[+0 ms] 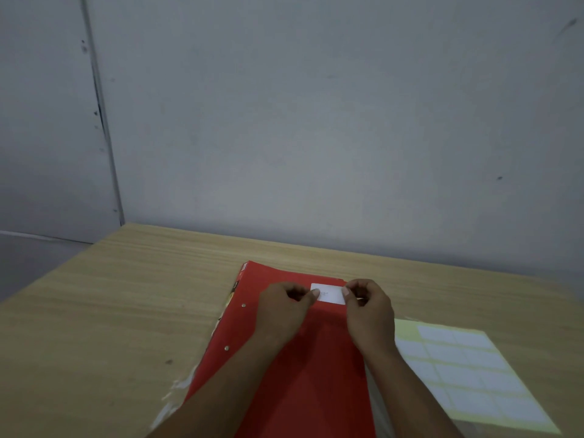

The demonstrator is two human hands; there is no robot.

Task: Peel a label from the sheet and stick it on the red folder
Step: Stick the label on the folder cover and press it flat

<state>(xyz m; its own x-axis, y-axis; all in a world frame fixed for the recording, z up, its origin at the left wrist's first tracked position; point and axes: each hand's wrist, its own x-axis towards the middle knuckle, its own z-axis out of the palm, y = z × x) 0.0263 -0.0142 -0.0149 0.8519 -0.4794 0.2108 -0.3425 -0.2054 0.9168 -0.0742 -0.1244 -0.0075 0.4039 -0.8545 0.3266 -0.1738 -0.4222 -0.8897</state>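
Observation:
A red folder point(278, 368) lies on the wooden table, running from the near edge toward the wall. A white label point(328, 293) sits near the folder's far end. My left hand point(284, 308) pinches the label's left edge with thumb and fingertips. My right hand point(368, 306) pinches its right edge the same way. I cannot tell whether the label lies flat on the folder or is held just above it. The label sheet point(467, 371), pale yellow backing with several white labels, lies flat to the right of the folder.
The wooden table point(126, 311) stretches wide to the left, with a chipped patch by the folder's near left corner point(177, 396). A grey wall point(316, 121) stands right behind the table's far edge. Two metal rivets point(243, 305) mark the folder's left side.

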